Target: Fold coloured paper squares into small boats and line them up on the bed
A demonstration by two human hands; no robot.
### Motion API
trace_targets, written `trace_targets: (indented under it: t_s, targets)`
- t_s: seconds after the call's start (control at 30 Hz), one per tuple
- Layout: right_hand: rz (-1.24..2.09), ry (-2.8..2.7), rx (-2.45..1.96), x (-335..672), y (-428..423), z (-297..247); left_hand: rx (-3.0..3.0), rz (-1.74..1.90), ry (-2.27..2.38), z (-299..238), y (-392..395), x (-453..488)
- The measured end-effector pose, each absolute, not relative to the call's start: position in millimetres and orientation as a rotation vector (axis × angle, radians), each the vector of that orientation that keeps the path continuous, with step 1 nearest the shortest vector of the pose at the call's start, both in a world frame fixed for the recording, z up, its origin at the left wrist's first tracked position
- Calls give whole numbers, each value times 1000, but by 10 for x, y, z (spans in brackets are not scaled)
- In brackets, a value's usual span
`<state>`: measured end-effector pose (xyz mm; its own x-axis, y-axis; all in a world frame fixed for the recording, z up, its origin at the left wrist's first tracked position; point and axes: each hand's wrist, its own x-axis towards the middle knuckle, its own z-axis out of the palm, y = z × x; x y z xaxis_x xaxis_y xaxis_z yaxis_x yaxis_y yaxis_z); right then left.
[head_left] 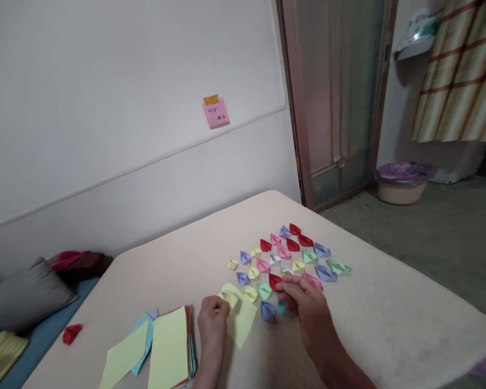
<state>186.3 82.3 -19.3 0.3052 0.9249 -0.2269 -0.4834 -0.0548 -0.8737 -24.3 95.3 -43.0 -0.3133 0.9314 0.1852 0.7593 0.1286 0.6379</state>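
My left hand (214,319) is closed, its thumb and finger at the upper left corner of a pale yellow paper sheet (242,323). A small raised yellow shape lies by those fingertips; whether it is a folded corner or a separate piece is unclear. My right hand (305,305) has bent fingers, their tips closed at the right end of a red paper boat (274,282). Under that hand a teal paper boat (282,306) is partly covered. Just left of it sits a purple paper boat (268,312). Several more folded boats in mixed colours spread out in slanting rows beyond my hands.
Left of my left hand lies a stack of coloured paper (169,346), with loose yellow (125,350) and blue sheets beside it. A red folded piece (72,333) rests near the left edge of the cloth-covered surface (389,319). A wall (105,108) borders the far side.
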Motion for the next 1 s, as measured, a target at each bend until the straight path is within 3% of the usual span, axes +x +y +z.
trace_targets:
  t_s: [0.27, 0.53, 0.77, 1.0]
  targets:
    - [1394, -509, -1073, 1730, 762, -176, 1532, 573, 2408, -330, 2077, -464]
    - [1410, -491, -1039, 1816, 800, -186, 1525, 430, 2439, -443, 2257, -467]
    - [1413, -437, -1050, 1801, 781, -113, 1711, 447, 2356, -422, 1641, -428]
    - [1422, -481, -1060, 1759, 771, -105, 2129, 302, 2233, -800, 702, 32]
